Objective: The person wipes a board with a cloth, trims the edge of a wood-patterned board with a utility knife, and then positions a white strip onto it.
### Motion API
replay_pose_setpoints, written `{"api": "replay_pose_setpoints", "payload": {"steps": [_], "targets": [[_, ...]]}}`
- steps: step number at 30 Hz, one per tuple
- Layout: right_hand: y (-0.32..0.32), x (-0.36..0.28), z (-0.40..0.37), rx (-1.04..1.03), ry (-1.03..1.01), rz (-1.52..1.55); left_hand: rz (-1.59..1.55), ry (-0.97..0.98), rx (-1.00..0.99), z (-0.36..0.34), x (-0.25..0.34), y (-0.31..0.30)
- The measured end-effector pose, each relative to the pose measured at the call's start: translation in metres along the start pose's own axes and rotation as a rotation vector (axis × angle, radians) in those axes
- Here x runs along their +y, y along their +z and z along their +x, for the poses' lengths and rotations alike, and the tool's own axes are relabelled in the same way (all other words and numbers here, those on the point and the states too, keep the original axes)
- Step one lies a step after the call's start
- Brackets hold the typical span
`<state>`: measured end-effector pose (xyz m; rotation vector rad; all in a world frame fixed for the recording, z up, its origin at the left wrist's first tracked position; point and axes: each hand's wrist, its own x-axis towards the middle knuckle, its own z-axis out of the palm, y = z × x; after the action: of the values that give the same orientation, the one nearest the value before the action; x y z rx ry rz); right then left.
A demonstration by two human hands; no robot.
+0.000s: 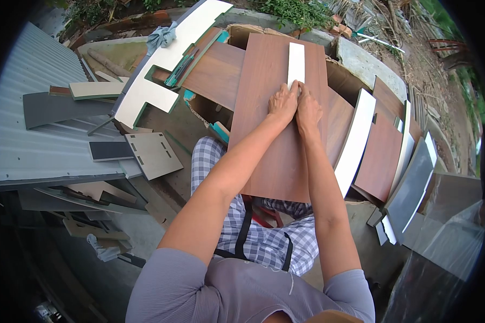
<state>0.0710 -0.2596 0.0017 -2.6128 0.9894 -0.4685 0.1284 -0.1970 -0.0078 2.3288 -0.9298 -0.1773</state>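
A wide brown wood-grain board (272, 156) lies in front of me, its near end over my lap. On its far half rests a narrow white strip (296, 62), pointing away from me. My left hand (283, 104) and my right hand (309, 110) meet at the strip's near end. The fingers of both are bent and pressed together around that end, the thumbs side by side. The strip's edges under the fingers are hidden.
A notched white panel (159, 99) at left carries a grey-blue cloth (161, 37) and a teal utility knife (180, 70). White and brown boards (355, 142) lean at right. Offcuts (153, 155) lie on and beside a corrugated metal sheet (37, 156). Cardboard (199, 107) shows beneath the boards.
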Motion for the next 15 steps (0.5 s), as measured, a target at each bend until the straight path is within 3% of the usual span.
{"api": "replay_pose_setpoints", "payload": {"steps": [11, 15], "targets": [[0.002, 0.0, 0.011, 0.013, -0.03, -0.058, -0.006, 0.018, 0.034, 0.012, -0.003, -0.001], [-0.015, -0.005, -0.026, -0.013, -0.061, -0.084, -0.024, 0.034, 0.037, -0.026, -0.001, -0.002]]}}
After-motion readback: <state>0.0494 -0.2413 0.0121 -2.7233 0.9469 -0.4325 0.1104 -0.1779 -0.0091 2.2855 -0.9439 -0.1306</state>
